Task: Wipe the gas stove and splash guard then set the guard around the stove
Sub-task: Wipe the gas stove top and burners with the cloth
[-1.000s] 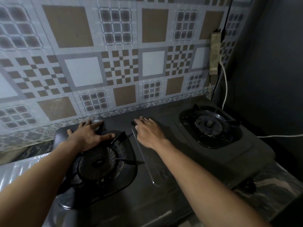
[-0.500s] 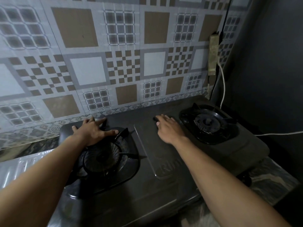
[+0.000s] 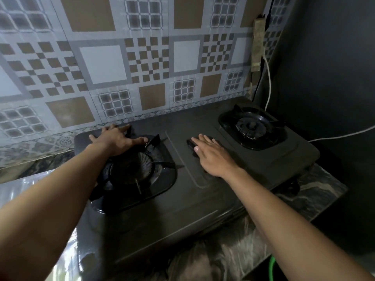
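A dark two-burner gas stove (image 3: 203,207) stands on a marbled counter against the patterned wall. My left hand (image 3: 117,140) lies flat with fingers spread on the stove's back left corner, just behind the left burner (image 3: 132,171), and holds nothing. My right hand (image 3: 211,155) presses a small dark cloth (image 3: 190,143) flat onto the stove's middle panel; most of the cloth is hidden under the fingers. The right burner (image 3: 251,126) is uncovered. A shiny silvery sheet (image 3: 22,189), perhaps the splash guard, lies flat to the left of the stove.
A power strip (image 3: 258,43) hangs on the wall behind the right burner, and its white cable (image 3: 268,82) drops down beside the stove and runs off right. A dark wall closes in the right side. A green hose (image 3: 271,268) shows at the bottom right.
My right hand has slid with the cloth from the left edge of the middle panel rightward toward the right burner. My left hand has stayed on the back left corner.
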The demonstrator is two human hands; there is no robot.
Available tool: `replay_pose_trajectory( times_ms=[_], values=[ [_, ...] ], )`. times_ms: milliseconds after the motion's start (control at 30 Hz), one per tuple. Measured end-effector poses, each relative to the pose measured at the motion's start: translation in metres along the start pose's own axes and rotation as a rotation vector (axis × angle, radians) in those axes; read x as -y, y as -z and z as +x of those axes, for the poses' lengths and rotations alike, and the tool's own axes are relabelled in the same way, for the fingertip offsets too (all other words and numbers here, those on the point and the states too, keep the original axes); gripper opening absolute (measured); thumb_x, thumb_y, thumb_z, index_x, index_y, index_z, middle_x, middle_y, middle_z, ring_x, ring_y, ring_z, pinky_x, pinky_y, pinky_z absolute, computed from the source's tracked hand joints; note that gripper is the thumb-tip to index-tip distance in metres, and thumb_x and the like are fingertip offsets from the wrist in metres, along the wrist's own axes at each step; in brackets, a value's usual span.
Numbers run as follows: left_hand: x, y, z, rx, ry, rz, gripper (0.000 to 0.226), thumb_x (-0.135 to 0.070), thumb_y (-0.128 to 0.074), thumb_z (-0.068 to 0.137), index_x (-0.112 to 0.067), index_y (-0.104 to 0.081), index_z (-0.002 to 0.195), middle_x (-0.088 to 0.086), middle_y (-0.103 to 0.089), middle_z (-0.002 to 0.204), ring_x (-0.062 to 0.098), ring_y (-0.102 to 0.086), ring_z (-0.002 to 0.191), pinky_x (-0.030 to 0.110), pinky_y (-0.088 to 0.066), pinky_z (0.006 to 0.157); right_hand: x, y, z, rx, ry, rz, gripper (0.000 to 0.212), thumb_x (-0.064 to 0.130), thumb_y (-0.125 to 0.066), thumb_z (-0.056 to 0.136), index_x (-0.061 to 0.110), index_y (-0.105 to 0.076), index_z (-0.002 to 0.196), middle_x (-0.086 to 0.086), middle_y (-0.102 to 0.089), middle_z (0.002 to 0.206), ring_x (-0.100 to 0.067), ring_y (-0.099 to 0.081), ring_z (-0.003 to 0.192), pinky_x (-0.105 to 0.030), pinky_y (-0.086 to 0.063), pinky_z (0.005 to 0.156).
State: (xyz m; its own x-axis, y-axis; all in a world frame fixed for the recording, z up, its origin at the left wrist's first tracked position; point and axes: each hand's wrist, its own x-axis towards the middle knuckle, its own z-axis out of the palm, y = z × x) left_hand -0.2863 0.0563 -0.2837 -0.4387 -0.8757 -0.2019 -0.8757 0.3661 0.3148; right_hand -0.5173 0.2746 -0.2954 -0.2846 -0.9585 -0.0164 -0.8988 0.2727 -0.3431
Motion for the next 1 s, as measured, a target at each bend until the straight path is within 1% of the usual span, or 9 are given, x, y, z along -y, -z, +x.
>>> replay_pose_trajectory(
  times_ms=[133, 333, 467, 533, 600, 700, 833, 900, 1000],
  values=[
    [0.001, 0.000, 0.000, 0.007, -0.005, 0.000, 0.118, -0.100, -0.046, 0.052, -0.038, -0.036, 0.151, 0.008, -0.022, 0.163, 0.037, -0.011, 0.151, 0.074, 0.005, 0.112, 0.016, -0.005, -0.016, 0.000, -0.049, -0.007, 0.048, 0.024, -0.026, 0.108, 0.016, -0.026, 0.156, -0.007, -0.019, 0.164, -0.018, -0.012, 0.152, -0.036, -0.005, 0.123],
    [0.002, 0.000, 0.001, 0.030, -0.002, -0.009, 0.123, -0.103, -0.045, 0.048, -0.038, -0.036, 0.152, 0.009, -0.020, 0.164, 0.038, -0.010, 0.151, 0.074, 0.005, 0.112, 0.044, -0.022, -0.086, 0.012, 0.184, -0.008, 0.046, 0.022, -0.029, 0.108, 0.016, -0.034, 0.153, -0.002, -0.025, 0.163, -0.011, -0.012, 0.152, -0.029, -0.003, 0.123],
    [0.001, 0.002, 0.001, 0.019, -0.009, -0.002, 0.115, -0.100, -0.048, 0.053, -0.038, -0.039, 0.150, 0.011, -0.022, 0.163, 0.040, -0.012, 0.150, 0.074, 0.004, 0.112, 0.028, -0.009, -0.098, 0.063, 0.232, -0.022, 0.046, 0.020, -0.031, 0.108, 0.019, -0.035, 0.153, 0.003, -0.025, 0.162, -0.006, -0.013, 0.151, -0.024, -0.003, 0.122],
    [0.003, 0.001, 0.004, 0.031, -0.020, 0.006, 0.119, -0.103, -0.046, 0.049, -0.039, -0.040, 0.148, 0.012, -0.026, 0.162, 0.041, -0.015, 0.149, 0.076, 0.002, 0.112, 0.009, -0.004, -0.091, 0.046, 0.177, -0.023, 0.046, 0.019, -0.033, 0.107, 0.019, -0.036, 0.153, 0.002, -0.026, 0.162, -0.008, -0.016, 0.150, -0.024, -0.006, 0.122],
    [0.005, 0.000, 0.008, 0.035, -0.032, 0.012, 0.122, -0.106, -0.043, 0.044, -0.040, -0.041, 0.147, 0.012, -0.029, 0.160, 0.042, -0.019, 0.148, 0.077, -0.001, 0.111, -0.017, 0.001, -0.083, 0.002, 0.052, -0.006, 0.046, 0.018, -0.033, 0.107, 0.020, -0.038, 0.152, 0.000, -0.028, 0.162, -0.010, -0.018, 0.150, -0.026, -0.007, 0.121],
    [0.006, -0.001, 0.008, 0.019, -0.027, 0.010, 0.117, -0.102, -0.046, 0.051, -0.039, -0.039, 0.149, 0.011, -0.027, 0.161, 0.041, -0.017, 0.148, 0.076, 0.001, 0.111, -0.048, 0.019, -0.076, -0.039, -0.157, -0.004, 0.046, 0.020, -0.030, 0.108, 0.022, -0.036, 0.153, 0.000, -0.023, 0.164, -0.015, -0.015, 0.152, -0.031, -0.009, 0.120],
    [0.004, -0.001, 0.008, 0.010, -0.017, 0.002, 0.118, -0.101, -0.048, 0.051, -0.038, -0.037, 0.151, 0.009, -0.024, 0.163, 0.039, -0.014, 0.150, 0.075, 0.003, 0.112, -0.041, 0.028, -0.068, -0.091, -0.324, -0.003, 0.045, 0.019, -0.030, 0.107, 0.020, -0.037, 0.152, -0.001, -0.024, 0.163, -0.025, -0.016, 0.151, -0.038, -0.015, 0.119],
    [0.008, -0.002, 0.012, 0.014, -0.008, 0.007, 0.126, -0.105, -0.045, 0.045, -0.038, -0.036, 0.151, 0.009, -0.025, 0.163, 0.040, -0.017, 0.149, 0.073, -0.002, 0.114, -0.025, 0.023, -0.071, -0.099, -0.276, -0.015, 0.045, 0.017, -0.031, 0.107, 0.021, -0.039, 0.151, 0.000, -0.026, 0.163, -0.026, -0.018, 0.150, -0.037, -0.016, 0.118],
    [0.013, -0.004, 0.024, 0.020, -0.035, 0.003, 0.130, -0.107, -0.045, 0.039, -0.037, -0.040, 0.149, 0.010, -0.036, 0.158, 0.042, -0.031, 0.144, 0.068, -0.019, 0.115, -0.002, 0.005, -0.089, -0.068, -0.048, 0.020, 0.046, 0.015, -0.035, 0.105, 0.027, -0.044, 0.148, 0.006, -0.031, 0.161, -0.020, -0.021, 0.150, -0.036, -0.017, 0.119]
  ],
)
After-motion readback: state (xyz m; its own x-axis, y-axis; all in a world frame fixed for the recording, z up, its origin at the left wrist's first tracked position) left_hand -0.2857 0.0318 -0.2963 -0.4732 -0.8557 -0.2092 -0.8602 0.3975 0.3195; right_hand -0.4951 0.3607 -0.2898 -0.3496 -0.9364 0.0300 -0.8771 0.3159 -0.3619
